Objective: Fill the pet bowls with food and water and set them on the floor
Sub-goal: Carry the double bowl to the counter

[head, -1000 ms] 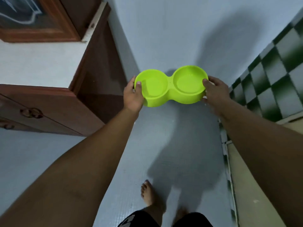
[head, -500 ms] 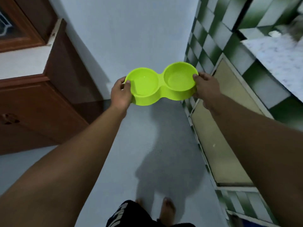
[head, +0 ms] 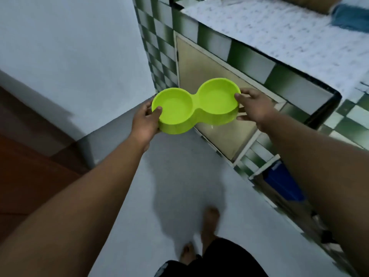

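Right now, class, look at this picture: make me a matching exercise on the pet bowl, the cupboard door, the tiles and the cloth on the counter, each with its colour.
Things:
1. double pet bowl
2. cupboard door
3. counter tiles
4. cloth on the counter

Colours:
A. beige
B. blue
C. lime green
D. green and white checks

Pairs: 1-C; 2-A; 3-D; 4-B

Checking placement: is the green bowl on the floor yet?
No, left hand and right hand hold the green bowl up off the floor.
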Demonstrator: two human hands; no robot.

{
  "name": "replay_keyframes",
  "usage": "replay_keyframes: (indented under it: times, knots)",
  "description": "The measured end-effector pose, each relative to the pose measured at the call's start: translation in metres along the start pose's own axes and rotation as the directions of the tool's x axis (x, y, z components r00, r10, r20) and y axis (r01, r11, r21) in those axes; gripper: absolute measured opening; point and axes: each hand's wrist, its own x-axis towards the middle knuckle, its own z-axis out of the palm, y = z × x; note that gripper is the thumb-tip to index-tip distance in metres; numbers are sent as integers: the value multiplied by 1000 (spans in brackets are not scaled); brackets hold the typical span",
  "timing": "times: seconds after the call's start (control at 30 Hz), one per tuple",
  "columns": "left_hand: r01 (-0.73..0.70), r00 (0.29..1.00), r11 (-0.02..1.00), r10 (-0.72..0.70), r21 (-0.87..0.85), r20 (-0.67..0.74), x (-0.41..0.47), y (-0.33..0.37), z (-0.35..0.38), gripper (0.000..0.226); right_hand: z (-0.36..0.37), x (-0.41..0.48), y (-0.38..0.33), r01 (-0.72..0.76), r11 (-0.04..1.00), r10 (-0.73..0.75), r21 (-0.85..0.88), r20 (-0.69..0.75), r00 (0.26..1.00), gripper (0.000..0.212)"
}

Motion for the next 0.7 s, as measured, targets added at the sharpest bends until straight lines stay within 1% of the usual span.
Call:
replay_keyframes:
  times: [0.07, 0.17, 0.27, 0.33, 0.43, 0.5, 0.6, 0.67, 0.7]
  knots:
    - [-1, 998, 1000, 0, 26, 57, -18, -2, 24, 31, -31, -26, 15, -23, 1000, 23, 17, -13, 1000, 37]
    - [-36, 990, 997, 25, 75, 141, -39, -2, 62, 32, -80, -59, 33, -42, 998, 45, 40, -68, 997, 35]
    - [-74, 978, 991, 50, 114, 201, -58, -3, 105, 27, -132, -89, 55, -91, 995, 94, 40, -86, 992, 30]
    - [-87, 972, 985, 52, 145, 229, -70, -4, 136, 32, -168, -105, 72, -114, 992, 118, 51, -88, 989, 27]
    - [-128, 958, 971, 69, 202, 278, -85, -4, 188, 46, -220, -125, 97, -143, 984, 159, 109, -148, 976, 27]
    - [-133, 950, 966, 61, 222, 306, -97, -7, 226, 49, -253, -135, 115, -154, 976, 183, 153, -192, 964, 28]
    - [-137, 939, 962, 50, 235, 341, -123, -13, 285, 39, -305, -147, 141, -158, 967, 206, 200, -250, 946, 25]
    - [-138, 936, 963, 50, 230, 349, -142, -21, 325, 29, -341, -151, 156, -158, 961, 219, 226, -281, 934, 29]
    - [-133, 934, 966, 47, 222, 353, -152, -24, 344, 28, -358, -152, 162, -153, 958, 222, 241, -292, 930, 30]
